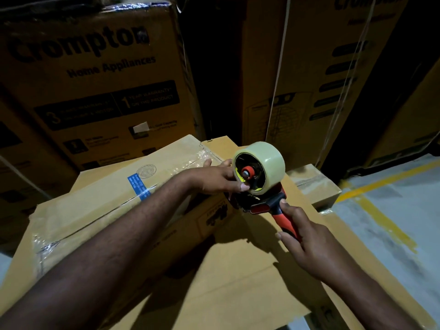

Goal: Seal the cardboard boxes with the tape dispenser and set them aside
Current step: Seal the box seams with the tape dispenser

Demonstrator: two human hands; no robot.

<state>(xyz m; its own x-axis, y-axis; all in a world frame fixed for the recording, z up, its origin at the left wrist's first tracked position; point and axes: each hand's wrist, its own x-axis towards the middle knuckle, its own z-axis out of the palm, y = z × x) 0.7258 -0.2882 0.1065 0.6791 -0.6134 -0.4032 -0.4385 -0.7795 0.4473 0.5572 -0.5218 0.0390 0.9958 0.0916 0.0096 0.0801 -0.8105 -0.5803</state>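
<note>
r hand [309,246] grips tape dispenser [269,204], l hand [214,178] pinches roll [270,163] by box [100,198] edge; floor [392,210] open rt.

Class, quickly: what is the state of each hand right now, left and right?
Left hand: holds the tape roll, thumb against its side.
Right hand: grips the tape dispenser by its red handle.

The person's left forearm [133,225] and right forearm [371,298] are both bare from the near edge of the view to the wrists. Fine, short hair shows along the left forearm, which looks broad and long through the wide lens. The left hand [214,178] shows a short, trimmed thumbnail [245,186]. The right hand [309,248] shows its back, with ridged knuckles and short nails.
</note>
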